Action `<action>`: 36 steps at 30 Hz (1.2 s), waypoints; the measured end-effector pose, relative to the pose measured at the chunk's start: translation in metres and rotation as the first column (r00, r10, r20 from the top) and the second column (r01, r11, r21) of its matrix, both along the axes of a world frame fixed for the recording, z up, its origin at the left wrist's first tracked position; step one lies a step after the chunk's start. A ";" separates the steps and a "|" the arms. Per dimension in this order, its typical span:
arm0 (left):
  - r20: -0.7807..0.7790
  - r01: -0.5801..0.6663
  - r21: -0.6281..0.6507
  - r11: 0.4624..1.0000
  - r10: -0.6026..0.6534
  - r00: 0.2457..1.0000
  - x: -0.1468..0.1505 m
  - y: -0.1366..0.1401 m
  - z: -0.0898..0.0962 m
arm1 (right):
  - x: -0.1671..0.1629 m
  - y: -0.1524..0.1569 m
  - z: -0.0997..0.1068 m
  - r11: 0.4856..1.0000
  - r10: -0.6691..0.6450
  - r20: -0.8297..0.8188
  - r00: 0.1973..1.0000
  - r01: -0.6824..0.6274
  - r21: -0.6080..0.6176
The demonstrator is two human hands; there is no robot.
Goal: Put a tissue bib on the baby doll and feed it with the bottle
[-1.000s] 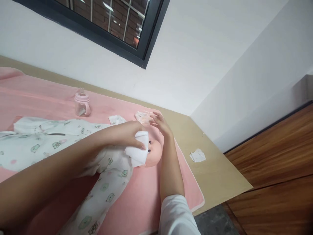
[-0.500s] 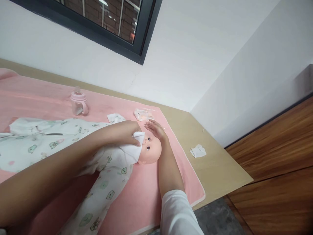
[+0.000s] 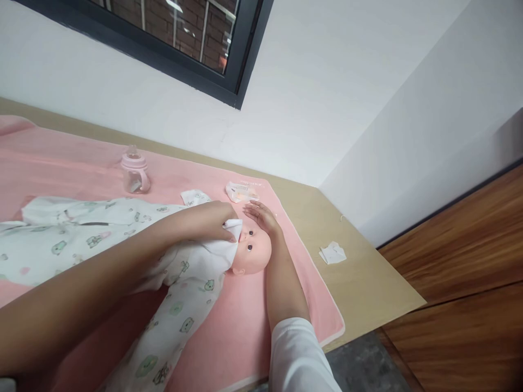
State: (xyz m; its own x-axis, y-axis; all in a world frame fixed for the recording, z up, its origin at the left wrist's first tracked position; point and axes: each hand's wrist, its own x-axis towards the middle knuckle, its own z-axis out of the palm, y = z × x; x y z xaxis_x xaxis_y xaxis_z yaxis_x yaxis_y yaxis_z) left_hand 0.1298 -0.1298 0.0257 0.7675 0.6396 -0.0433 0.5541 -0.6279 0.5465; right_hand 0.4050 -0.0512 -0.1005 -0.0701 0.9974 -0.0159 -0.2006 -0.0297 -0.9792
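A baby doll (image 3: 257, 251) lies on its back, its head toward the right, in a white sleepsuit (image 3: 122, 223) with green animal prints. My left hand (image 3: 216, 219) reaches across the doll's chest and pinches a white cloth (image 3: 218, 251) between thumb and fingers. That cloth lies over the doll's chin and neck, its upper edge near the mouth. Curved around the crown of the doll's head is my right hand (image 3: 261, 216), its fingers stretched out and resting at the far side. Part of the doll's far cheek is hidden by my left hand.
Under the doll is a pink mat (image 3: 241, 305) on a wooden table (image 3: 368, 294). A pink-lidded baby bottle (image 3: 135, 173) stands behind the doll. Near its head lies a clear plastic packet (image 3: 241, 191). A crumpled white tissue (image 3: 333, 252) lies to the right. Wall and window (image 3: 237, 81) rise behind.
The whole view has shifted very slightly. Both hands, the cloth and the doll keep the same positions relative to each other.
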 end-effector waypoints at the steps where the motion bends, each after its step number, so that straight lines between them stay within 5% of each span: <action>1: -0.004 -0.002 0.010 1.000 0.002 1.000 0.000 0.000 0.000 | 0.000 0.000 0.000 1.000 0.000 -0.001 1.000 0.000 -0.002; 18: -0.095 -0.043 0.141 0.989 0.057 0.994 0.002 0.003 -0.001 | 0.001 0.002 -0.001 1.000 0.002 0.000 1.000 -0.002 0.003; 36: 0.046 -0.056 0.176 0.983 0.048 0.998 0.002 -0.001 -0.001 | 0.002 0.002 -0.001 1.000 -0.021 0.016 1.000 0.021 -0.011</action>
State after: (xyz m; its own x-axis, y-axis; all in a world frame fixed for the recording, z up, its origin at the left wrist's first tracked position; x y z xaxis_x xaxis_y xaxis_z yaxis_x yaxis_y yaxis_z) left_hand 0.1314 -0.1304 0.0245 0.7318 0.6733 0.1052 0.5676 -0.6877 0.4527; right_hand 0.4069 -0.0488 -0.1019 -0.0484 0.9984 -0.0284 -0.1858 -0.0369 -0.9819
